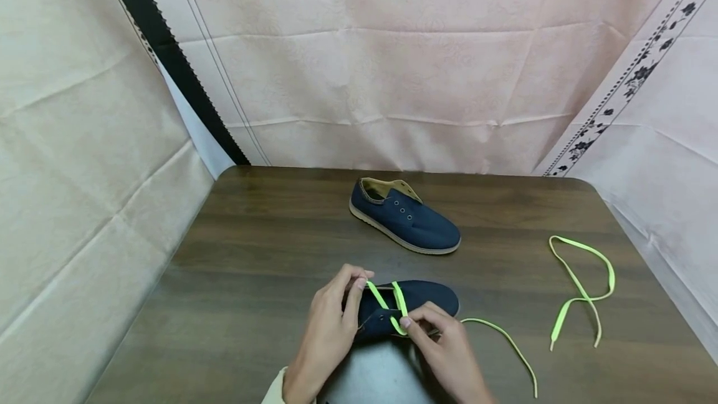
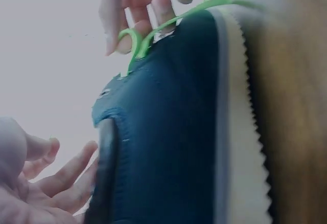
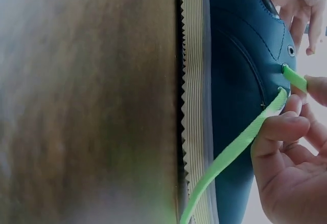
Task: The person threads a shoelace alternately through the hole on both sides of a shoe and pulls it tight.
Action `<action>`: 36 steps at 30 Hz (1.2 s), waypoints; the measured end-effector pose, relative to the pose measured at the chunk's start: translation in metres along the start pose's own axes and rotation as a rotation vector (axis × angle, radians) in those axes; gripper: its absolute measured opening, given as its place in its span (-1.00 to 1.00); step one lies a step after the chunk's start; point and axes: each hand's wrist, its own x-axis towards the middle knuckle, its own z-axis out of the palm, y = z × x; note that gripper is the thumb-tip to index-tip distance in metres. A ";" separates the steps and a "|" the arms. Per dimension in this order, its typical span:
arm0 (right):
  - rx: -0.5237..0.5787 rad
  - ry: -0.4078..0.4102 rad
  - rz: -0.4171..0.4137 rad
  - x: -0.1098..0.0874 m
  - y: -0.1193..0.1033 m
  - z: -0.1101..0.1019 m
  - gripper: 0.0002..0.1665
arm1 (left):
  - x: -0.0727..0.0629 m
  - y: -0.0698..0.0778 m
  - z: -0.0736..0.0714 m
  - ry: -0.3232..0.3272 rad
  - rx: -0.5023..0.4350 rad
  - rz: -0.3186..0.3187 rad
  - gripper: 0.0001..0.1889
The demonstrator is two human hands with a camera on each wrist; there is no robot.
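A navy canvas shoe (image 1: pixel 429 295) lies sideways at the near side of the table, toe to the right. A flat neon-green shoelace (image 1: pixel 399 298) crosses its opening in two strands and passes through eyelets on the near flap. My right hand (image 1: pixel 445 348) pinches the shoelace by that flap, thumb against fingers; the right wrist view shows a short raised piece of lace (image 3: pixel 295 77) at an eyelet. My left hand (image 1: pixel 328 323) is over the heel end, fingertips at the far lace strand. In the left wrist view, the left hand's fingers (image 2: pixel 71 175) look fairly straight and spread beside the collar.
A second navy shoe (image 1: pixel 417 220), without a lace, stands farther back on the brown wooden table (image 1: pixel 252 267). Another neon-green shoelace (image 1: pixel 608 273) lies crossed over itself at the right. A tail of lace (image 1: pixel 513 345) trails right from the near shoe. Pale cloth (image 1: pixel 392 80) hangs behind the table.
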 end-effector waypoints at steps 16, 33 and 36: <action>0.036 -0.053 0.085 0.005 0.001 0.002 -0.81 | 0.006 0.001 0.008 0.101 -0.381 -0.023 -0.78; 0.092 -0.109 0.338 0.024 -0.005 0.000 -0.59 | 0.007 0.014 0.012 0.226 -0.500 0.211 -0.82; 0.060 -0.133 0.329 0.027 -0.006 0.001 -0.51 | 0.008 0.018 0.008 0.218 -0.500 0.227 -0.82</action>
